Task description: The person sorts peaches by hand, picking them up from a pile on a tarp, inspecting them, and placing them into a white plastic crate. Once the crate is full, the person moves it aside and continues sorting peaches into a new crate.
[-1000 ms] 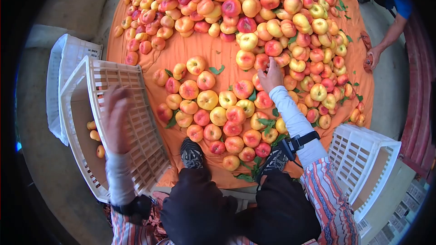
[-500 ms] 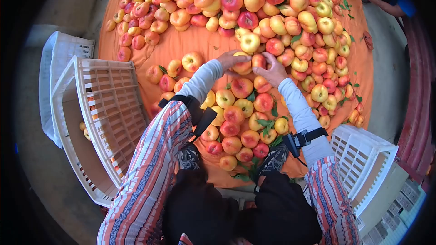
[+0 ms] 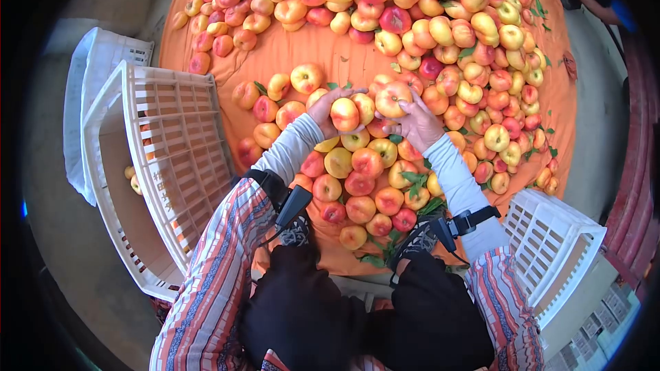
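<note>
Here, in the head view, the left hand (image 3: pixel 323 107) cups apparently two flat peaches (image 3: pixel 344 115), while the right hand (image 3: pixel 420 125) grips a larger peach (image 3: pixel 392 99) just right of this pair. Both hands are above the orange cloth (image 3: pixel 309 50).

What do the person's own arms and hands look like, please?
The left hand and right hand wear no gloves. Pale grey inner sleeves show beyond striped outer sleeves in coral, white and blue. Each side has a black strap with a dark box; a thin cable shows by the right one.
</note>
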The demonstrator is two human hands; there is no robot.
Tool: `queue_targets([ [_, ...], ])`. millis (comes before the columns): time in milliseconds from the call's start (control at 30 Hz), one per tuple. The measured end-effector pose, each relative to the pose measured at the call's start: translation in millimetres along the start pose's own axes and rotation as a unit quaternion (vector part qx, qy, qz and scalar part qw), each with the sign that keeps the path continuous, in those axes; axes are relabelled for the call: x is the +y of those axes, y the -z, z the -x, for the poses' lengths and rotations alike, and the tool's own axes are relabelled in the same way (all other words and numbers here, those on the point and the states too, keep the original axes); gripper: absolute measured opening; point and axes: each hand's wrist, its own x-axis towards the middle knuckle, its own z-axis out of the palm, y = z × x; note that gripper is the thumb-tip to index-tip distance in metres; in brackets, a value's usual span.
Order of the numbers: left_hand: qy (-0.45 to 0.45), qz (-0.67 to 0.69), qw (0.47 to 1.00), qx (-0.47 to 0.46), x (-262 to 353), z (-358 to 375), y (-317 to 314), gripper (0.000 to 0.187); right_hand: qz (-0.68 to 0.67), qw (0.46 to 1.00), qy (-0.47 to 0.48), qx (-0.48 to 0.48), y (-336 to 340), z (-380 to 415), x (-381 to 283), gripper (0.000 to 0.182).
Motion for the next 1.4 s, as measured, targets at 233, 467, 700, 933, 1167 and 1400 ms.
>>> queue_targets([
  [233, 0.003, -0.011, 1.000, -0.006, -9.8, 20.4, -3.8, 0.054, 0.356, 0.907, 0.214, 0.062, -19.6, -5.5, 21.9, 0.049],
  [467, -0.002, -0.062, 0.998, 0.007, -15.6, 33.0, -14.7, 0.046, 0.383, 0.889, 0.237, 0.077, -52.5, 4.2, 29.5, 0.039],
  [700, 0.030, -0.059, 0.996, -0.054, -26.1, 34.7, -17.7, 0.051, 0.490, 0.827, 0.274, 0.009, -55.7, 0.5, 20.8, 0.034],
  [933, -0.031, -0.048, 0.998, -0.022, -39.3, 79.1, -21.3, 0.049, 0.290, 0.942, 0.162, 0.059, -42.2, 5.6, 8.4, 0.033],
  [1167, -0.437, -0.303, 0.820, 0.212, 14.6, 219.4, -61.4, 0.062, 0.793, 0.580, 0.123, 0.143, -4.8, -42.2, 4.9, 0.053],
  [1400, -0.562, -0.046, 0.751, 0.342, 48.6, 402.5, -21.4, 0.050, 0.831, 0.529, -0.015, 0.171, -21.0, -59.8, 2.6, 0.057],
])
